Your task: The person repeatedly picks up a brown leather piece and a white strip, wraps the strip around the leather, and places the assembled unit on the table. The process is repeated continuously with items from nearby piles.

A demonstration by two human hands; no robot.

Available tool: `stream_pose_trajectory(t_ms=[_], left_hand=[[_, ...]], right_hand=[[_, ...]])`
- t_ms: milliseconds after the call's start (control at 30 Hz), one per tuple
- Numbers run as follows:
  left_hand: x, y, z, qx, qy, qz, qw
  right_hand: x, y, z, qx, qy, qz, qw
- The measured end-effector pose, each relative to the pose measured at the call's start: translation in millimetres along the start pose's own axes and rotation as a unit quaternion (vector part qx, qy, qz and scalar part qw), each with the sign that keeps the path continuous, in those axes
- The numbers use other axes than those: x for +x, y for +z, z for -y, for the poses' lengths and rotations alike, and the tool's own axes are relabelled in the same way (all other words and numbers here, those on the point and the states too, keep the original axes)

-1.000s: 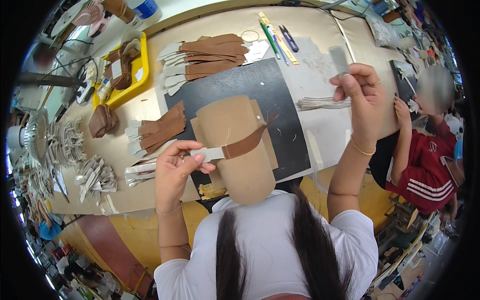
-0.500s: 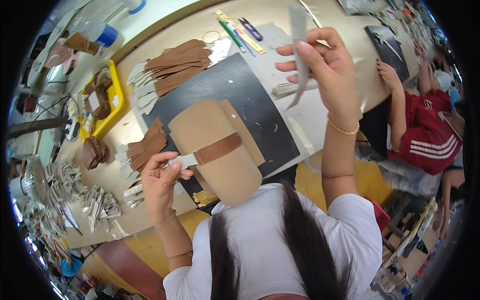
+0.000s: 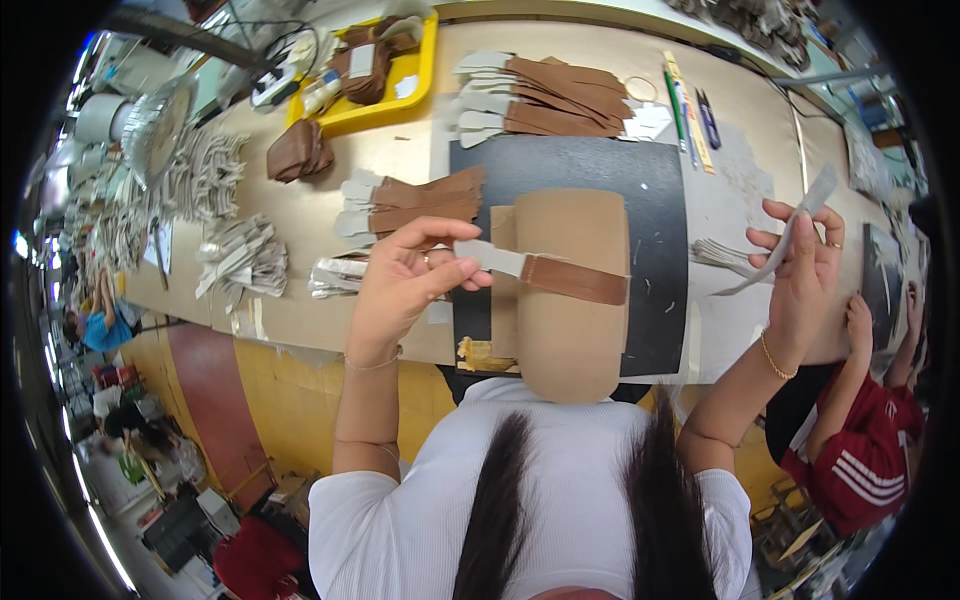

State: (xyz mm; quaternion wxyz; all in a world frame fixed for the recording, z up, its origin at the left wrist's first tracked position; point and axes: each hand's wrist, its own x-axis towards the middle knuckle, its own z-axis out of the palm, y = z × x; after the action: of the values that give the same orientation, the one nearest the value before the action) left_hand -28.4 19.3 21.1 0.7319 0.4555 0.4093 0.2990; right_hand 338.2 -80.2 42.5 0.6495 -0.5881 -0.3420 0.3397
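Note:
My left hand (image 3: 395, 290) is closed, with thumb and fingers pinching the pale grey end of a brown leather strap (image 3: 580, 281). The strap lies across a rounded tan form (image 3: 570, 345), which rests on a black board (image 3: 650, 165) at the near edge of the table. To the right of the board, my right hand (image 3: 808, 265) is raised and pinches a thin, curved grey strip (image 3: 772, 264). One end of that strip sticks up above the fingers and the other hangs toward a small stack of pale strips (image 3: 722, 256).
Brown straps with pale ends lie in a far pile (image 3: 565, 95) and a nearer one (image 3: 425, 205). A yellow tray (image 3: 425, 80) stands at the far left. Pens, a yellow ruler (image 3: 690, 115) and thread snips (image 3: 708, 118) lie far right. Nearby sits a person in a red sleeve (image 3: 865, 455).
The whole view has turned, so the board now looks nearly straight. My right hand has come down and away to the right with the grey strip. My left hand keeps its pinch on the strap's end.

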Motion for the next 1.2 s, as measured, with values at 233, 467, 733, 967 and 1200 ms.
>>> stream_pose_trajectory(t_ms=[233,467,733,967,1200], left_hand=[[-4.9,-7.9,0.8,0.033,-0.004,-0.029,0.999],[-6.6,-42.6,8.6,0.058,0.021,-0.083,0.995],[-11.3,-49.2,8.9,0.044,0.023,-0.088,0.995],[-15.2,-44.8,3.2,0.037,0.018,-0.099,0.994],[-13.6,-45.2,3.5,0.032,0.012,-0.091,0.995]], right_hand=[[-0.1,10.2,-6.0,-0.008,0.0,0.033,0.999],[2.5,11.5,-6.3,-0.029,0.009,0.041,0.999],[-1.9,13.9,-8.0,-0.013,0.026,0.019,0.999],[-2.0,17.3,-6.3,-0.024,0.039,0.016,0.999],[0.2,18.6,-7.3,-0.013,0.034,0.025,0.999]])
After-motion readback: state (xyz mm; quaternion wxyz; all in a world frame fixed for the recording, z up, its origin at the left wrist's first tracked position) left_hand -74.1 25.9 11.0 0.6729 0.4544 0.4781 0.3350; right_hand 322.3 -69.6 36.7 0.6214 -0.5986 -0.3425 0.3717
